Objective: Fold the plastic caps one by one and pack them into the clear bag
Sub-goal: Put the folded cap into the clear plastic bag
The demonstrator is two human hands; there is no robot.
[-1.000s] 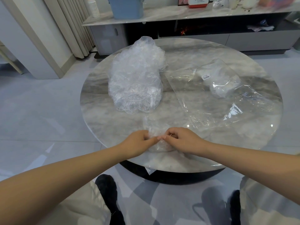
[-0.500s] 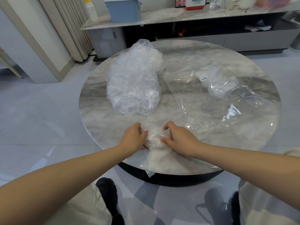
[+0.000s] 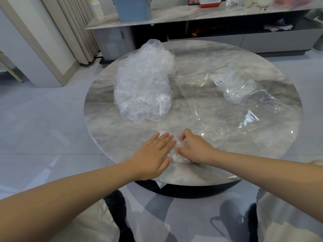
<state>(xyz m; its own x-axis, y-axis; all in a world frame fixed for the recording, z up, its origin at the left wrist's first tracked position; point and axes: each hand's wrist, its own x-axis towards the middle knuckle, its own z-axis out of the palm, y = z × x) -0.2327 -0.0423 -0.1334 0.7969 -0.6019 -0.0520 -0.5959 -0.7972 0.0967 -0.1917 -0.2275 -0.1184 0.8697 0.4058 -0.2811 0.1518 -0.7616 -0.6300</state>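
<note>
Left hand (image 3: 153,154) flat, fingers straight and together, pressing down on a crumpled plastic cap (image 3: 176,151) at the near edge of the round marble desk (image 3: 104,105). Right hand (image 3: 194,147) just beside it, fingers curled and pinching the same cap from the right side (thumb low, fingertips at the top). Cap bunched small between the two hands, partly hidden under the left palm.

Beyond the cap, toward the far left of the desk: a tall heap of loose caps (image 3: 145,88), clear and wrinkled. Beyond the cap and to the right: the clear bag (image 3: 227,105), lying flat and wide, well apart from the heap. Inside the bag near its far end, a small wad of folded caps (image 3: 237,93) with a white barcode label (image 3: 219,82) just beside it. Past the desk, a low cabinet (image 3: 209,41) carrying a blue bin (image 3: 131,8).
</note>
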